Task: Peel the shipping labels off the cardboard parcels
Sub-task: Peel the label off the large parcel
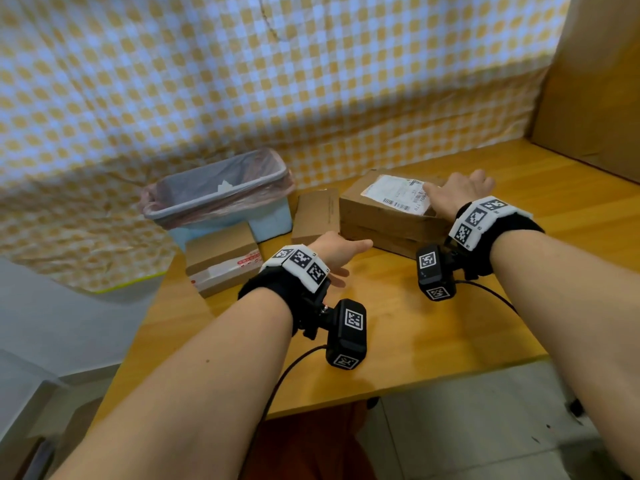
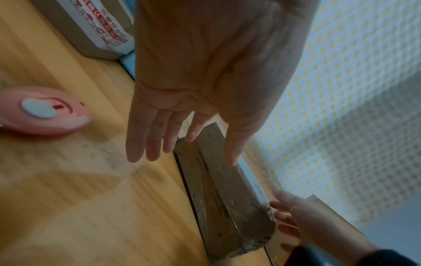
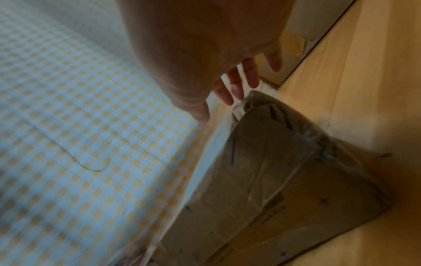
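Both forearms reach over the wooden table (image 1: 415, 323) toward the largest cardboard parcel (image 1: 388, 220).
Left hand (image 1: 334, 252), fingers straight and empty, nears its left end; right hand (image 1: 457, 194), fingers spread, holds nothing at the right edge of the white shipping label (image 1: 396, 192) on top (lined bin (image 1: 221, 192) waits far left). Steady the box first, then lift a corner and peel low and slowly.

You've got a lined bin (image 1: 221, 188) at the wooden table's (image 1: 450, 327) back-left; checked cloth (image 1: 242, 81) behind; pink gadget (image 2: 43, 111) on the table.
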